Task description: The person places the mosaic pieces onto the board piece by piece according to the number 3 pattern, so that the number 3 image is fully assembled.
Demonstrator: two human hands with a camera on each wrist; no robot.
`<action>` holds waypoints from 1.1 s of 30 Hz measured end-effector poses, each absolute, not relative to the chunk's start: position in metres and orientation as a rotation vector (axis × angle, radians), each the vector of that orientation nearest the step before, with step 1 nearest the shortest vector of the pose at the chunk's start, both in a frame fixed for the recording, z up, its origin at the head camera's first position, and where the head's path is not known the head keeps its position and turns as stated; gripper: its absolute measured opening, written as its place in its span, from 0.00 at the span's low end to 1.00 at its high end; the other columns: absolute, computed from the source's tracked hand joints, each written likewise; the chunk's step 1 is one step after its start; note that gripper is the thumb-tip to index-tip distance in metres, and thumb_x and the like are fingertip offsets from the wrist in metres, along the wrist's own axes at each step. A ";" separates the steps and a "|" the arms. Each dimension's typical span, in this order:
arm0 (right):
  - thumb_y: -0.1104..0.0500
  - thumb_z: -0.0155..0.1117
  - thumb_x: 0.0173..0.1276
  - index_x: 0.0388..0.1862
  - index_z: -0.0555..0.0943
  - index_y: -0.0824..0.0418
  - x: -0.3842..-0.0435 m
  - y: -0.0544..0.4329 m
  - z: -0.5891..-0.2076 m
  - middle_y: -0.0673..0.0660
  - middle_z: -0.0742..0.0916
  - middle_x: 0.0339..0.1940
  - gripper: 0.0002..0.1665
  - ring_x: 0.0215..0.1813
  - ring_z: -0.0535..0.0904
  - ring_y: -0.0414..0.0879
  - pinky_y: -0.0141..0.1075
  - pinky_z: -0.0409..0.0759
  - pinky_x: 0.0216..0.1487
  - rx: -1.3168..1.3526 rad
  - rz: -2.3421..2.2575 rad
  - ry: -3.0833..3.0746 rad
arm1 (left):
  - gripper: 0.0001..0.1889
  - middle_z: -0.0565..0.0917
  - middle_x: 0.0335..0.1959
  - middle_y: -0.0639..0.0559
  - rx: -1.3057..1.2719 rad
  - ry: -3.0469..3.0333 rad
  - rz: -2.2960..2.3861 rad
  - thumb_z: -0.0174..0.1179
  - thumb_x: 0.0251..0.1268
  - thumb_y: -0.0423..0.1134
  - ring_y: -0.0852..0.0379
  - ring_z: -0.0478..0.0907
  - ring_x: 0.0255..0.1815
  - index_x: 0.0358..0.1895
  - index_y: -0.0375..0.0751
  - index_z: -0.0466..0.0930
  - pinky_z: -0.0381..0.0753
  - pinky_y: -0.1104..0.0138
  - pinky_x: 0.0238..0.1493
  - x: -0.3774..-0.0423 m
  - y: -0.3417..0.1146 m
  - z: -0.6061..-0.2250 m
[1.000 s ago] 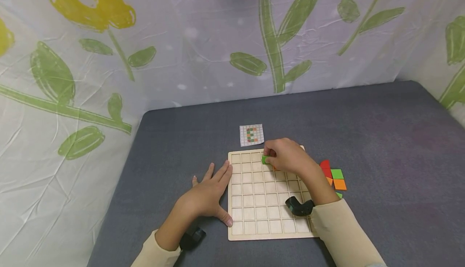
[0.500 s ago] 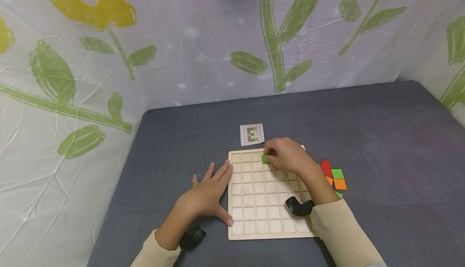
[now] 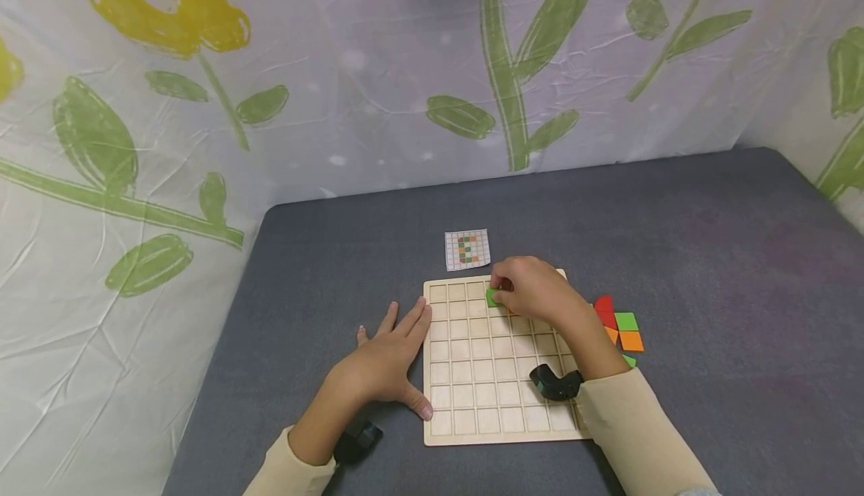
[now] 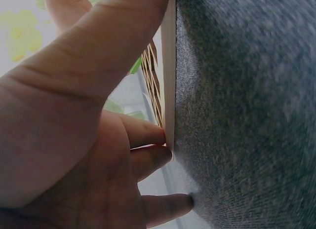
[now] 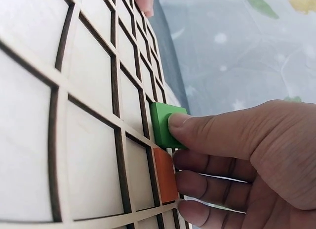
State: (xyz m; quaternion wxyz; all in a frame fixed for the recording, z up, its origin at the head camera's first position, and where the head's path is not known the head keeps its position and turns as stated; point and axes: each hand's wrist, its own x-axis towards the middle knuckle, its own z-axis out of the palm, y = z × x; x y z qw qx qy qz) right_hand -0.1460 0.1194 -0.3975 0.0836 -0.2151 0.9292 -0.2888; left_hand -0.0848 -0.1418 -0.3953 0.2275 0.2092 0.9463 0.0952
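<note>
A pale wooden grid board (image 3: 462, 372) lies on the dark grey table. My right hand (image 3: 536, 290) pinches a green square tile (image 5: 163, 124) between thumb and fingers, right at a cell near the board's far edge. An orange tile (image 5: 165, 175) sits in the cell beside it, largely hidden under the hand in the head view. My left hand (image 3: 385, 361) is spread along the board's left edge, its thumb and fingertips touching the rim. In the left wrist view the fingers (image 4: 148, 162) press against the board's side.
A small printed card (image 3: 467, 250) with a coloured grid pattern lies just beyond the board. To the board's right are loose tiles: a red piece (image 3: 605, 312), a green square (image 3: 626, 322) and an orange square (image 3: 631, 341). A flower-printed curtain (image 3: 378, 68) hangs behind the table.
</note>
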 end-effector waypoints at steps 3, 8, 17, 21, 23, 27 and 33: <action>0.65 0.70 0.64 0.30 0.84 0.57 -0.146 0.120 -0.398 0.47 0.82 0.27 0.05 0.30 0.75 0.43 0.40 0.75 0.34 -0.666 -0.861 2.777 | 0.79 0.44 0.83 0.48 0.578 2.610 0.266 0.84 0.18 0.64 0.32 0.38 0.79 0.82 0.43 0.46 0.48 0.22 0.58 -0.085 -0.142 -0.396; 0.65 0.71 0.63 0.30 0.85 0.56 -0.147 0.120 -0.399 0.46 0.82 0.26 0.05 0.30 0.75 0.42 0.40 0.76 0.34 -0.682 -0.855 2.781 | 0.79 0.44 0.83 0.48 0.583 2.616 0.269 0.84 0.17 0.64 0.31 0.38 0.79 0.82 0.43 0.46 0.48 0.22 0.58 -0.085 -0.143 -0.397; 0.67 0.73 0.60 0.28 0.85 0.55 -0.145 0.119 -0.397 0.47 0.81 0.25 0.07 0.30 0.74 0.43 0.41 0.76 0.35 -0.740 -0.822 2.821 | 0.79 0.44 0.83 0.48 0.574 2.609 0.270 0.84 0.18 0.64 0.32 0.38 0.79 0.82 0.43 0.46 0.48 0.22 0.59 -0.085 -0.142 -0.395; 0.67 0.72 0.60 0.27 0.85 0.55 -0.145 0.119 -0.396 0.47 0.80 0.25 0.07 0.30 0.74 0.43 0.40 0.75 0.35 -0.733 -0.821 2.803 | 0.79 0.44 0.83 0.48 0.580 2.612 0.268 0.84 0.18 0.64 0.32 0.38 0.79 0.82 0.43 0.46 0.49 0.22 0.58 -0.085 -0.142 -0.395; 0.67 0.72 0.60 0.27 0.84 0.55 -0.145 0.119 -0.396 0.47 0.80 0.24 0.08 0.30 0.73 0.43 0.40 0.74 0.35 -0.733 -0.823 2.793 | 0.79 0.44 0.83 0.48 0.584 2.612 0.269 0.84 0.18 0.64 0.32 0.38 0.79 0.82 0.43 0.46 0.49 0.22 0.58 -0.085 -0.142 -0.395; 0.68 0.71 0.59 0.25 0.83 0.55 -0.145 0.119 -0.395 0.47 0.79 0.23 0.09 0.30 0.73 0.43 0.40 0.73 0.34 -0.734 -0.820 2.776 | 0.79 0.44 0.83 0.48 0.588 2.609 0.272 0.84 0.18 0.64 0.32 0.38 0.79 0.82 0.43 0.46 0.49 0.22 0.58 -0.085 -0.142 -0.395; 0.67 0.72 0.59 0.24 0.81 0.54 -0.144 0.119 -0.393 0.46 0.78 0.22 0.11 0.30 0.72 0.43 0.39 0.72 0.33 -0.741 -0.792 2.763 | 0.79 0.44 0.83 0.48 0.586 2.602 0.276 0.83 0.19 0.64 0.31 0.37 0.79 0.82 0.43 0.46 0.48 0.22 0.58 -0.085 -0.143 -0.395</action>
